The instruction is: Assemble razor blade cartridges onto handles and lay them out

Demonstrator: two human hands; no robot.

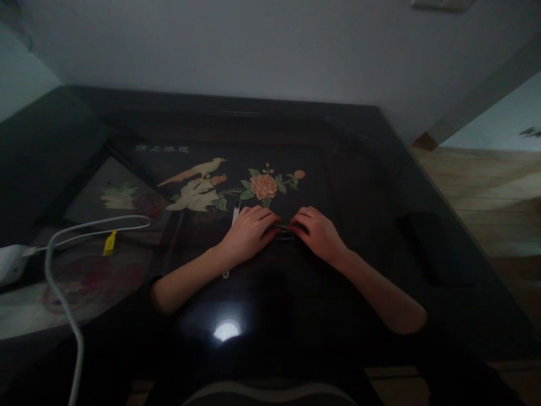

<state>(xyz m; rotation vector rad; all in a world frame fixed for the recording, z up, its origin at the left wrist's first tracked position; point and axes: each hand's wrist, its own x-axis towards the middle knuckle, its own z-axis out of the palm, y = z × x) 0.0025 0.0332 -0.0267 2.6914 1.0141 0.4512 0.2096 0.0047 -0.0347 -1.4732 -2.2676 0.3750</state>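
Note:
Both my hands meet at the middle of the dark glossy table (270, 316). Between them is a small dark object (285, 239) with shiny edges, its kind too dim to make out. The curled fingers of my left hand (252, 228) close on its left end. My right hand (315, 230), with a ring on one finger, pinches its right end. Partly under my left hand and wrist lies a slim pale tool (235, 211) with a dark tip; a small holed end shows below the wrist.
A floral and bird inlay (264, 186) decorates the tabletop. On the left lie a white cable (63, 293), a yellow tag (110, 243) and a white adapter (12, 264). A dark flat item (439, 248) rests at the right. The grey wall (220, 51) borders the far edge.

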